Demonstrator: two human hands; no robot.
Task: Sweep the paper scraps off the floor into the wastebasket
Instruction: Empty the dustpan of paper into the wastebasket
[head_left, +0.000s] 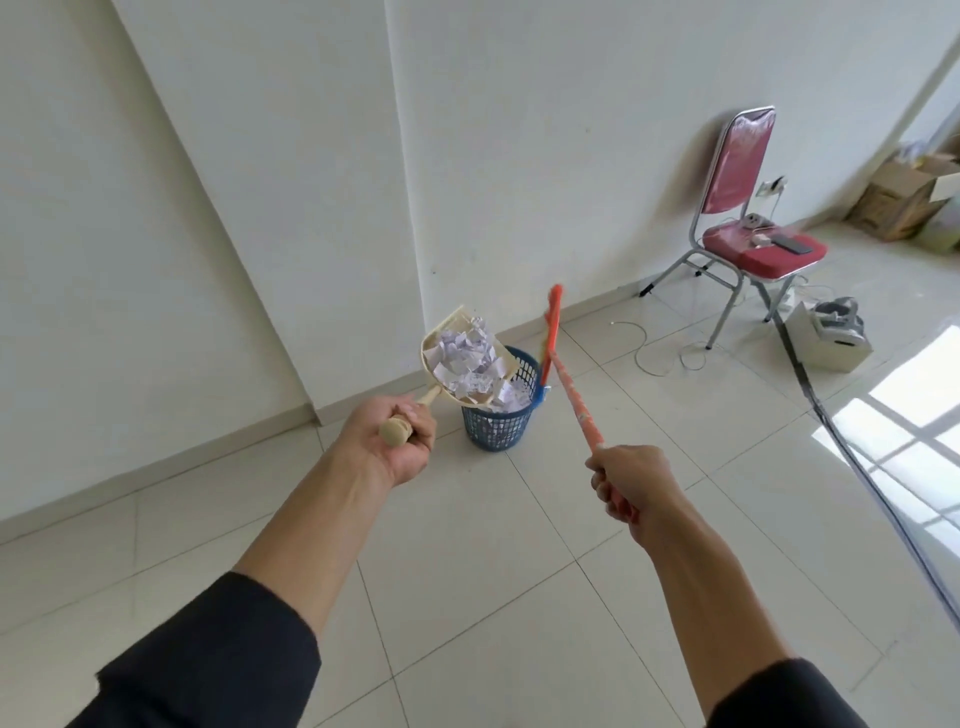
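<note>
My left hand (397, 435) grips the handle of a cream dustpan (451, 321), held tilted above the blue wastebasket (500, 426). White paper scraps (467, 364) fill the pan and spill over its lower edge into the basket, where more scraps lie. My right hand (631, 480) grips the orange broom handle (574, 397). The broom's orange head (550, 327) is raised beside the basket's right rim, close to the pan.
A white wall corner stands just behind the basket. A red chair (748, 228) with small devices on its seat is at the right, with cables (660, 358) and a white box (826, 338) on the tiled floor near it. Cardboard boxes (904, 192) sit far right.
</note>
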